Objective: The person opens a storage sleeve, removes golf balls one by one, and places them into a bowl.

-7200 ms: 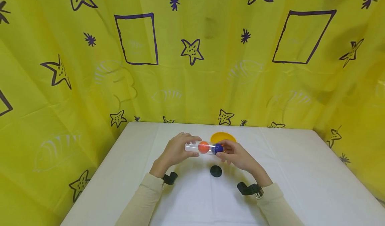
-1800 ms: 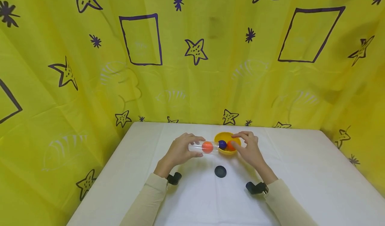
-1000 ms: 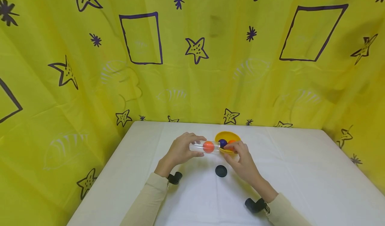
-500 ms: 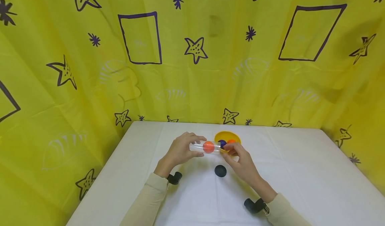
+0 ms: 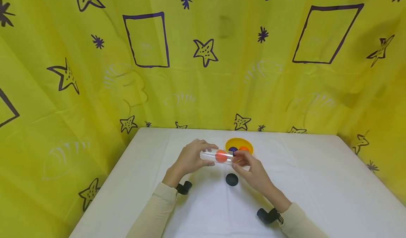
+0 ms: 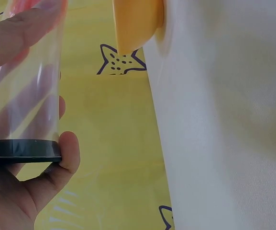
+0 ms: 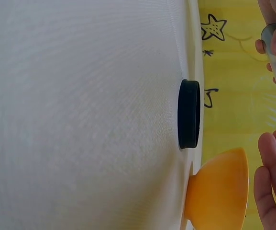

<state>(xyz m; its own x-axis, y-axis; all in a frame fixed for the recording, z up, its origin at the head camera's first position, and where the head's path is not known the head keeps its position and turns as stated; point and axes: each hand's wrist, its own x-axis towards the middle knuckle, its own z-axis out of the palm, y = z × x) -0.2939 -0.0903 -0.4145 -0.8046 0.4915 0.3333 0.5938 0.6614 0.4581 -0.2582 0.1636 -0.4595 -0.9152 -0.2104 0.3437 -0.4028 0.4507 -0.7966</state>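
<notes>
My left hand (image 5: 190,157) grips a clear plastic tube (image 5: 207,155) lying nearly level above the table. An orange ball (image 5: 221,156) sits inside it, toward the right end. In the left wrist view a black cap (image 6: 23,150) closes the tube's end near my palm. My right hand (image 5: 252,167) is at the tube's uncapped right end, thumb and fingertips right at the rim, with no ball among them. Behind stands a yellow bowl (image 5: 238,141) holding a blue ball (image 5: 233,149) and another orange ball (image 5: 244,148), both partly hidden.
A loose black cap (image 5: 232,179) lies on the white table (image 5: 203,210) in front of the tube. A yellow curtain (image 5: 234,86) with drawn stars hangs around the table's back and sides. A dark camera mount is on each wrist.
The blue ball went from the tube into the bowl, where an orange ball also shows. My right hand left the bowl for the tube's end. The tube now dips slightly rightward.
</notes>
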